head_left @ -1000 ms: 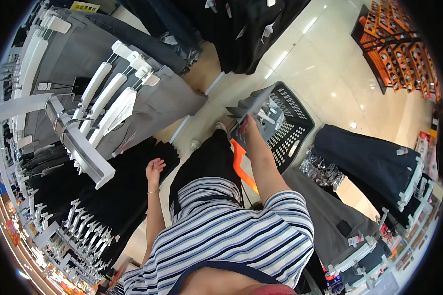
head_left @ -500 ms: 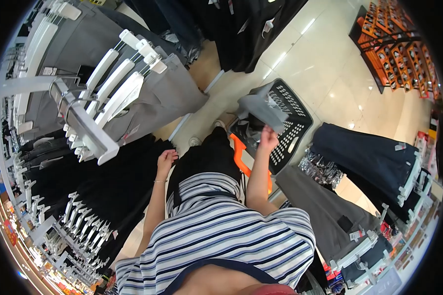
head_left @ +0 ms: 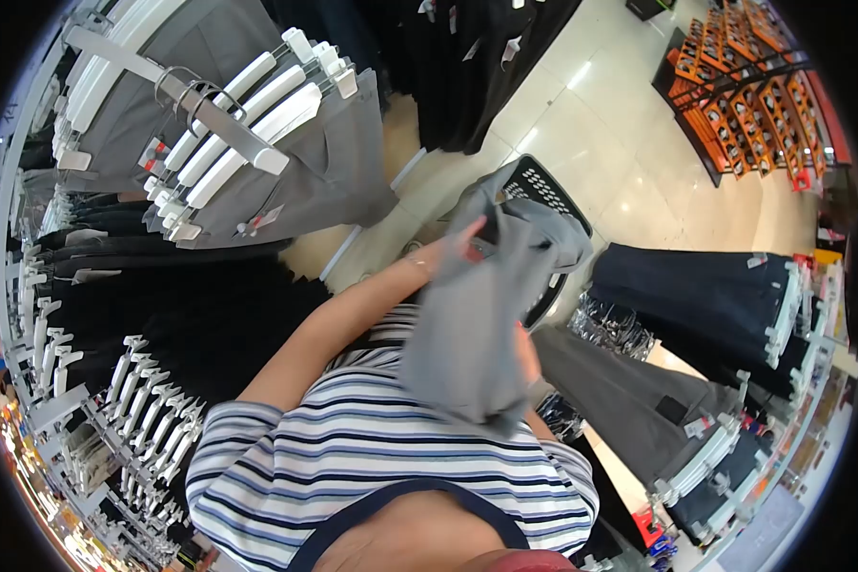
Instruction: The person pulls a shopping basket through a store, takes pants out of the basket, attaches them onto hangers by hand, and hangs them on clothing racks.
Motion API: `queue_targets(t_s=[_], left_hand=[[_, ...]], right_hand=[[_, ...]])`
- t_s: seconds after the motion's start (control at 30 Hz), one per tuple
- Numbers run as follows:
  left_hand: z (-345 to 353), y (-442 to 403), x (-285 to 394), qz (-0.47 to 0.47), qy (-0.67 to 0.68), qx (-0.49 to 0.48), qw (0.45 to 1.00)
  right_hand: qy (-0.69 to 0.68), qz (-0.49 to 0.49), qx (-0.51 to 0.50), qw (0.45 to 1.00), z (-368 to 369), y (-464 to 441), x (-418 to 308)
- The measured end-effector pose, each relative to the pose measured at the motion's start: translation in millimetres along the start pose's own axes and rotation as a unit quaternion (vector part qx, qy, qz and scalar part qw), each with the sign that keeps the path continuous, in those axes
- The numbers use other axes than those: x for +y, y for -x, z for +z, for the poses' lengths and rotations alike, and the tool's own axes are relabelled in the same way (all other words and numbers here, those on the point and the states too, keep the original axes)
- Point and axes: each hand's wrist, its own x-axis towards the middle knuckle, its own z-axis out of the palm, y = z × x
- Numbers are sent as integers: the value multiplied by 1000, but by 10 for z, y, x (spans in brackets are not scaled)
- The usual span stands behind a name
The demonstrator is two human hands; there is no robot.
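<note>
Nearest, before the striped shirt (head_left: 353, 419), the grey garment (head_left: 462, 334) lies bunched just off centre toward four o'clock; the left hand's (head_left: 451, 250) grip, at its eleven, appears partly closed on cloth, while the right hand (head_left: 526, 355) touches its five o'clock edge, closure hidden by blur. Beyond, at the garment's one o'clock, sits the black basket (head_left: 546, 187); loose folds could catch its rim if drawn across, and an uneven hold could let the cloth slip.

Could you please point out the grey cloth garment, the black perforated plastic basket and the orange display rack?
Grey cloth garment (head_left: 462, 334): head view, its lower part.
Black perforated plastic basket (head_left: 549, 189): head view, its holed wall.
Orange display rack (head_left: 744, 122): head view, its slanted rows.
</note>
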Motion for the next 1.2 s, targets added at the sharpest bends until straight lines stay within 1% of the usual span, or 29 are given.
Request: queue_targets(t_s=[0.03, 0.07, 0.1, 0.13, 0.2, 0.23, 0.27, 0.3, 0.33, 0.37, 0.43, 0.47, 0.57, 0.6, 0.7, 0.73, 0.77, 0.83, 0.87, 0.97, 1.0, 1.07, 1.13, 1.17, 1.2], left_hand=[[395, 80, -51, 4, 55, -35, 998], [551, 89, -60, 14, 88, -78, 993], [554, 67, -73, 33, 82, -99, 991], [543, 48, -63, 61, 37, -106, 992], [445, -46, 32, 144, -132, -82, 977], [416, -49, 80, 184, -224, -62, 955], [381, -54, 110, 216, -294, -42, 930], [376, -24, 138, 233, -327, -32, 915], [388, 51, 157, 242, -352, -23, 904], [479, 184, 147, 227, -319, -37, 919], [723, 500, 123, 196, -251, -62, 946], [875, 709, 106, 209, -293, -61, 931], [1089, 1193, -40, 194, -351, -92, 912], [1047, 1295, -69, 169, -320, -95, 928], [671, 1501, 88, 207, -367, -231, 877], [461, 1586, 144, 208, -396, -223, 866], [244, 1682, 151, 207, -422, -214, 856], [-22, 1906, 66, 252, -380, -42, 889], [-149, 1979, 78, 275, -356, 43, 892], [-846, 1910, 182, 210, -205, 86, 952], [-1025, 1908, 214, 207, -189, 108, 954], [-1443, 1865, 258, 195, -209, 166, 944], [-1913, 1824, 268, 159, -281, 242, 915], [-2165, 1811, 241, 121, -335, 285, 890], [-2406, 1821, 199, 55, -411, 331, 848]], right_hand=[[27, 68, -44, 996, 119, -68, 73], [52, 123, -82, 988, 189, -149, 119], [72, 163, -110, 978, 244, -212, 148], [83, 188, -124, 971, 234, -241, 183], [87, 202, -118, 968, 90, -229, 273], [95, 137, -136, 977, -176, -167, 361], [129, 104, -75, 983, -405, -93, 445], [159, 71, -12, 985, -640, -15, 526], [110, 73, 44, 990, -957, 59, 601], [56, 76, 100, 990, -1228, 148, 670], [-103, 9, 184, 977, -1481, 325, 742], [-14, 9, 311, 950, -1561, 365, 754], [-65, -134, 327, 933, -1669, 329, 728], [-85, -178, 334, 922, -1676, 331, 749], [-138, -319, 327, 879, -1751, 66, 655], [-180, -328, 315, 872, -1695, -34, 502], [-163, -304, 326, 880, -1790, -89, 423], [-130, -255, 349, 892, -1872, -204, 369], [-85, -271, 357, 890, -1824, -264, 345], [5, -293, 359, 886, -1138, -505, 144], [-6, -301, 313, 900, -966, -542, 93], [11, -292, 282, 914, -861, -640, 9], [29, -281, 266, 922, -959, -783, -43], [36, -273, 260, 925, -1009, -835, -65], [44, -266, 255, 929, -1013, -867, -54]])
